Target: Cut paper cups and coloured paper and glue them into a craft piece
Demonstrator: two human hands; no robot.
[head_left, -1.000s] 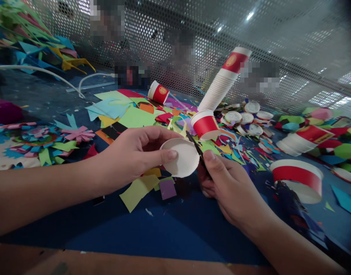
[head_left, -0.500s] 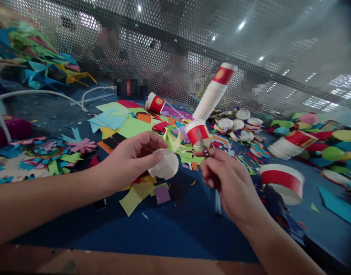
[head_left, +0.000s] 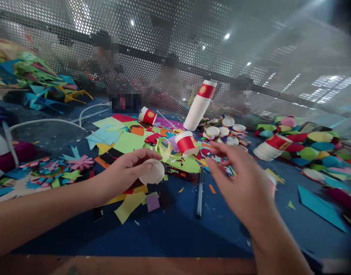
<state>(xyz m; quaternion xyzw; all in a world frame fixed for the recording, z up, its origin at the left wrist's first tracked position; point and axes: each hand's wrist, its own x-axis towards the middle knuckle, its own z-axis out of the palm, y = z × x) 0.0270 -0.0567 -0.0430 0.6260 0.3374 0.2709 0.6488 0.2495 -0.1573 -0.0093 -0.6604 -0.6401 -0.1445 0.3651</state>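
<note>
My left hand (head_left: 132,168) pinches a white round paper disc (head_left: 152,172), which looks like the cut-off bottom of a paper cup, between thumb and fingers. Over the right half of the table hangs my right hand (head_left: 241,175), its fingers apart and nothing in them. Behind it a cut paper cup (head_left: 272,182) is mostly hidden. A red and white paper cup (head_left: 187,144) stands tilted among paper scraps, between and beyond both hands. Just left of my right hand a clear, narrow stick-like thing (head_left: 200,194) lies on the blue tabletop.
A tall stack of paper cups (head_left: 199,107) leans near the perforated metal screen (head_left: 152,72). Coloured paper sheets (head_left: 129,141) and scraps cover the middle. Paper flowers (head_left: 53,168) lie left, several white-rimmed discs (head_left: 224,131) beyond, and a blue paper piece (head_left: 320,208) right.
My right hand held what looks like scissors and now has let go, opened and shifted right. The left hand still holds the disc. The whole view has turned slightly.
</note>
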